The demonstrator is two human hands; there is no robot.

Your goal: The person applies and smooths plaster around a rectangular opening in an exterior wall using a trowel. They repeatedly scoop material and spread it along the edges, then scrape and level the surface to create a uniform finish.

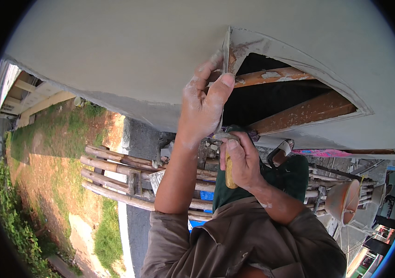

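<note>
Above me is a smooth pale wall surface (128,51) with a roughly triangular opening (276,99), its plaster-smeared rim chipped at one corner. My left hand (204,99), dusted white, is raised at the opening's left side. Its fingers and thumb close around a thin white board edge (226,51); the fingertips are partly hidden behind it. Below it, my right hand (243,162) grips a tool by its yellow wooden handle (230,172). The tool's greyish head (225,135) points up toward the board's lower end; its exact kind cannot be made out.
Brown wooden battens (308,111) cross the dark opening. Bamboo poles (114,173) run beneath me as a scaffold. A dusty bucket (343,201) is at the right. A pink strip (320,153) lies along the wall's lower edge. Grassy ground (63,148) is far below left.
</note>
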